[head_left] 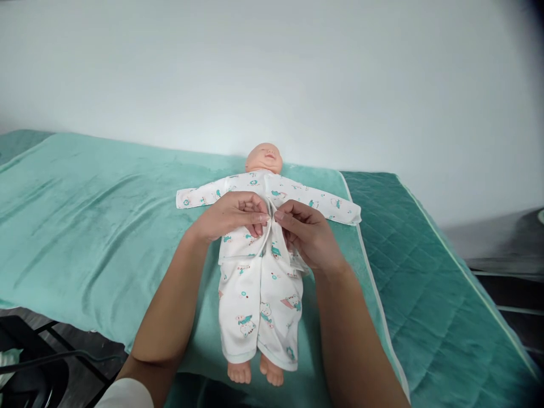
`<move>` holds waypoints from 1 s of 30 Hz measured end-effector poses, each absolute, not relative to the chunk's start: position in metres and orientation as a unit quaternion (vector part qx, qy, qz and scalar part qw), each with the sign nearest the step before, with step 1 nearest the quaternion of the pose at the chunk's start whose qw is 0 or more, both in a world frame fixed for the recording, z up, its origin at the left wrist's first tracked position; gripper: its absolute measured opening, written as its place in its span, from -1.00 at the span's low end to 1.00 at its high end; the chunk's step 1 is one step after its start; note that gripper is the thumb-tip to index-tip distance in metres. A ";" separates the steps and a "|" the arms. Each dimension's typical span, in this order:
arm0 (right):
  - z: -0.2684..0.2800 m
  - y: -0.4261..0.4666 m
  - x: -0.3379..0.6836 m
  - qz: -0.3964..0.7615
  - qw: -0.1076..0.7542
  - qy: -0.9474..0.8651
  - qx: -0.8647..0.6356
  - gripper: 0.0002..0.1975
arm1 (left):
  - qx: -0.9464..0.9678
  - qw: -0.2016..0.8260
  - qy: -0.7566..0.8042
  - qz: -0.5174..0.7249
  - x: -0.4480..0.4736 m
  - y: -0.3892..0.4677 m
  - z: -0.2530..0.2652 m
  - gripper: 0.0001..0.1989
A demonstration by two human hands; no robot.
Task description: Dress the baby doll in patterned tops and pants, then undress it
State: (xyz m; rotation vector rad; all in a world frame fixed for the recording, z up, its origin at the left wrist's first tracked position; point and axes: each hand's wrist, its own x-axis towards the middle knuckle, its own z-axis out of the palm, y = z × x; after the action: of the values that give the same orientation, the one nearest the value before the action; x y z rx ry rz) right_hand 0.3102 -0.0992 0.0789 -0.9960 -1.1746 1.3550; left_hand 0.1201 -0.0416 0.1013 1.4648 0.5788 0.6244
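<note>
The main risk lay in the cloth slipping: the shirt's [240, 246] front edges were thin and seemed held only by the fingertips, so a sideways tug could have pulled either one loose. The edges could also have met unevenly, since the hem below the right hand [309, 233] looked bunched. An uneven pull might have shifted the doll [264, 160], which lay face up on the blanket [140, 226] beneath the grip, its head beyond the hands and its trousers [242, 300] nearer the wearer.

The left hand [233, 215] reached in with its fingers curled, thumb and forefinger pinching one edge. The right hand mirrored it just beside, pinching the opposite edge, wrist bent inward. Both forearms angled toward the chest; whether a fastener sat between the fingertips could not be told.
</note>
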 end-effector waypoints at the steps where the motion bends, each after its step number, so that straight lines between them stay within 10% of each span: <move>1: 0.079 -0.099 0.309 0.562 0.516 -0.490 -0.420 -0.73 | 0.645 0.665 0.258 0.275 0.120 -0.042 0.101 -0.76; 30: 0.071 -0.102 0.303 0.565 0.520 -0.474 -0.431 -0.63 | 0.657 0.661 0.265 0.247 0.122 -0.042 0.101 -0.90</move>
State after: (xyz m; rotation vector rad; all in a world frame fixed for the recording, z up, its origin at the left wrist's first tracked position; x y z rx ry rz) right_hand 0.3028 -0.1022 0.0706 -1.0324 -1.1359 1.3552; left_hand 0.1224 -0.0424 0.1007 1.4860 0.5998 0.5580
